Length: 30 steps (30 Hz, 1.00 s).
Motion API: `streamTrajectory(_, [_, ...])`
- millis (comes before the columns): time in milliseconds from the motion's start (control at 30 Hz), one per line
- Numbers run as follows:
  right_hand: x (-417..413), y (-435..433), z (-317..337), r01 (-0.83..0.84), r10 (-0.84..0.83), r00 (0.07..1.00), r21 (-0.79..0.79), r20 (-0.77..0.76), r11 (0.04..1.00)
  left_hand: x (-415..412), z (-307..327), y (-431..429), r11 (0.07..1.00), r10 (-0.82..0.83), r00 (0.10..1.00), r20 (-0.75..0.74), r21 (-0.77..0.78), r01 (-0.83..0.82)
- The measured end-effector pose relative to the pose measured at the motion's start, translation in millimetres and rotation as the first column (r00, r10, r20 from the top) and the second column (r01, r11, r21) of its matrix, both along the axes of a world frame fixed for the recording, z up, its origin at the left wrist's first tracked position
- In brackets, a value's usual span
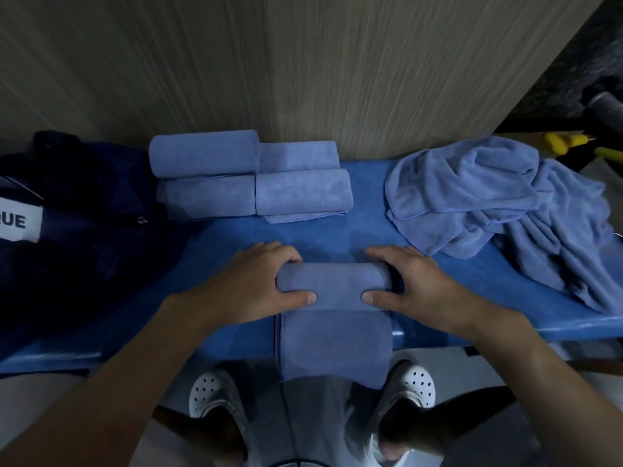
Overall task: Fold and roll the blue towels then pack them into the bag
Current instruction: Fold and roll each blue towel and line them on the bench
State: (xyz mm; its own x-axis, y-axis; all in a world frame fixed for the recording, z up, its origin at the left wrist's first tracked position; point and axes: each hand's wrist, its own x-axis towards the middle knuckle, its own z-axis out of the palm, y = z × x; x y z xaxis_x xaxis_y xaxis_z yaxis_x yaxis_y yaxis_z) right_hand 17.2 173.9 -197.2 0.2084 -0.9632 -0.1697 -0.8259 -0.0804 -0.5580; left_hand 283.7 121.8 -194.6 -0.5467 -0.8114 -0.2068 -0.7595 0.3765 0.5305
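A blue towel [333, 288] lies half rolled at the near edge of the blue table [236, 244], its loose tail hanging over the front edge. My left hand [259, 284] grips the roll's left end, thumb on the near side and fingers curled over the top. My right hand [411, 284] grips the right end the same way. Several rolled blue towels [249, 176] are stacked at the back against the wall. A heap of loose blue towels [499, 200] lies at the right. The dark navy bag [77, 230] sits at the left.
A wood-grain wall [303, 62] rises right behind the table. Yellow-handled tools [569, 143] lie on a surface at the far right. My feet in white perforated clogs [215, 392] stand below the table's front edge.
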Motion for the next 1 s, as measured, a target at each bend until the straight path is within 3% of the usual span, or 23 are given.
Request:
streamTrajectory(200, [1.4, -11.7, -1.8, 0.070, -0.068, 0.983, -0.003, 0.172, 0.998, -3.9, 1.6, -9.2, 0.988, 0.138, 0.979, -0.153, 0.095, -0.124])
streamTrajectory(367, [11.7, -31.2, -4.4, 0.167, -0.200, 0.978, -0.351, -0.061, 0.921, -16.3, -6.0, -18.9, 0.960, 0.199, 0.937, -0.288, -0.135, -0.245])
streamTrajectory(467, [14.4, -32.0, -3.4, 0.128, -0.178, 0.978, -0.359, -0.110, 0.925, -14.2, -6.1, -18.9, 0.968, 0.141, 0.943, -0.302, -0.156, -0.195])
streamTrajectory(700, [11.5, -16.2, 3.2, 0.030, -0.065, 0.994, -0.351, -0.089, 0.936, -11.4, 6.0, -2.0, 0.984, 0.163, 0.914, -0.373, -0.006, -0.178])
streamTrajectory(833, [13.3, -1.6, 5.7, 0.020, -0.021, 1.000, -0.288, -0.001, 0.957, -14.2, 5.9, 8.8, 0.983, 0.185, 0.878, -0.441, 0.085, -0.165])
streamTrajectory(1000, [13.0, 8.7, 0.6, 0.096, -0.007, 0.963, -0.316, 0.270, 0.944, -16.2, 4.0, 12.5, 0.990, 0.135, 0.888, -0.439, 0.020, -0.140])
